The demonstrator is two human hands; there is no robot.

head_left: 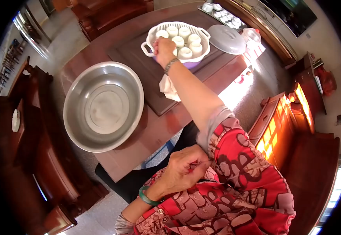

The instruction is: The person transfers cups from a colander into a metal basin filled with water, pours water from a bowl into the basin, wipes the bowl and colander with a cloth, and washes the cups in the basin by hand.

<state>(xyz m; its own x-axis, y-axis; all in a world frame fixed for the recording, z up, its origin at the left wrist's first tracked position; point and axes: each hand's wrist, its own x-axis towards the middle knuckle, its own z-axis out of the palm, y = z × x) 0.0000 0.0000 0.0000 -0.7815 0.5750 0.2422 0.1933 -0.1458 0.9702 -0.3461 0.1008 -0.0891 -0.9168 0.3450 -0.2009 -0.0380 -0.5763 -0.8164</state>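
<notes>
My right hand (165, 50) reaches into a white colander basket (148, 42) on the table. Its fingers are closed around a white cup (174, 51), mostly hidden beneath the hand. Several more white cups (185, 53) stand beside it, many apparently upside down. Under the basket shows a purple basin (192, 64). My left hand (188, 166), with a green bangle at the wrist, is curled at my right sleeve (237, 152) near the elbow and seems to grip its cloth. A crumpled white cloth (169, 88) lies under my right forearm.
A large metal basin (137, 113) sits at the table's left, overhanging the near edge. Right of the basket lies a grey round lid (227, 39). A tray of small cups (225, 16) stands at the far corner. Wooden seats (49, 156) flank the table (119, 164).
</notes>
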